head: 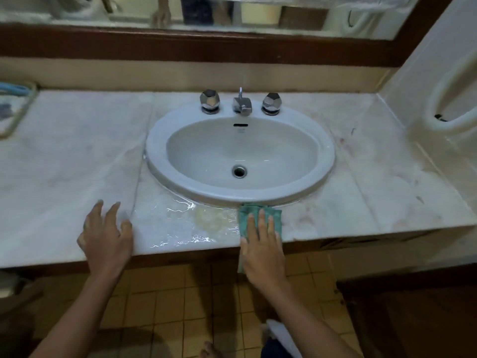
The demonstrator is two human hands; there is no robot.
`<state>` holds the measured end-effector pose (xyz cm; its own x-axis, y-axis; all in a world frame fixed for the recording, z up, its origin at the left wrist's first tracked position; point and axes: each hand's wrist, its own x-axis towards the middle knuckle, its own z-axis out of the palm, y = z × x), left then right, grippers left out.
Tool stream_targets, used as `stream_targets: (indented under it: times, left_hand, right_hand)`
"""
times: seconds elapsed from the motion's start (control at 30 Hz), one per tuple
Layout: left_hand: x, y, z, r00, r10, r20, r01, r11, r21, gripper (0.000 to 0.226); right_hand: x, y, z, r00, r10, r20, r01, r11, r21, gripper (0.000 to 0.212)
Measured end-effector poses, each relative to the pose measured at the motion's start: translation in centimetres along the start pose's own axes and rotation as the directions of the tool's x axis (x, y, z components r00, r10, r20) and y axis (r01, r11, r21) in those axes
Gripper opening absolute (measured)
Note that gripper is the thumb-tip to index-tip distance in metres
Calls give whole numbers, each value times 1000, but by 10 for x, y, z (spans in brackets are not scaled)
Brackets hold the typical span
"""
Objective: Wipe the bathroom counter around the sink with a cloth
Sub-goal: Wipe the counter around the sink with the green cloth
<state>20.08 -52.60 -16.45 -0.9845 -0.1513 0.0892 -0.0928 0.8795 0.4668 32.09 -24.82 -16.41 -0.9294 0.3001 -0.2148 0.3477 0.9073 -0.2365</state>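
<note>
A pale marble counter [72, 161] holds an oval white sink [327, 156] in its middle. A green cloth [273, 213] lies on the counter's front strip, just below the sink's rim, with one end hanging over the edge. My right hand [263, 244] presses flat on the cloth, fingers pointing towards the sink. To its left, a film of water [185, 223] shines on the marble. My left hand [105, 236] rests on the counter's front edge left of the wet patch, fingers spread, holding nothing.
A chrome faucet [242, 104] with two faceted knobs [209, 100] stands behind the bowl. A tray [18, 112] sits at the far left. A wall with a white ring fixture [449, 99] closes the right side. A mirror [232, 11] runs above.
</note>
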Motion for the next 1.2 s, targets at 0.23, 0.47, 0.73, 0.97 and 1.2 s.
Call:
stream_targets:
  times: [0.23,0.47,0.73,0.97,1.2]
  left_hand:
    - [19,-41,4,998,-32,-55,37,995,91,38]
    - [21,-42,6,992,-94,-90,90,995,-45,46]
    - [10,-74,-36,960,-217,-179,140,920,-367,42]
    - [-44,-84,-58,876,-438,-201,257,777,-575,34]
    - [-89,-71,-56,825,-553,-118,354,667,-656,34]
  right_hand:
    - [10,60,-17,996,82,-21,-83,997,-11,70]
    - [2,-46,28,990,-98,-97,99,995,11,68]
    - [51,-158,38,951,-310,-19,310,949,56,69]
    - [87,-233,44,853,-512,98,511,859,35,69]
    - [72,-249,55,871,-485,76,490,869,-68,82]
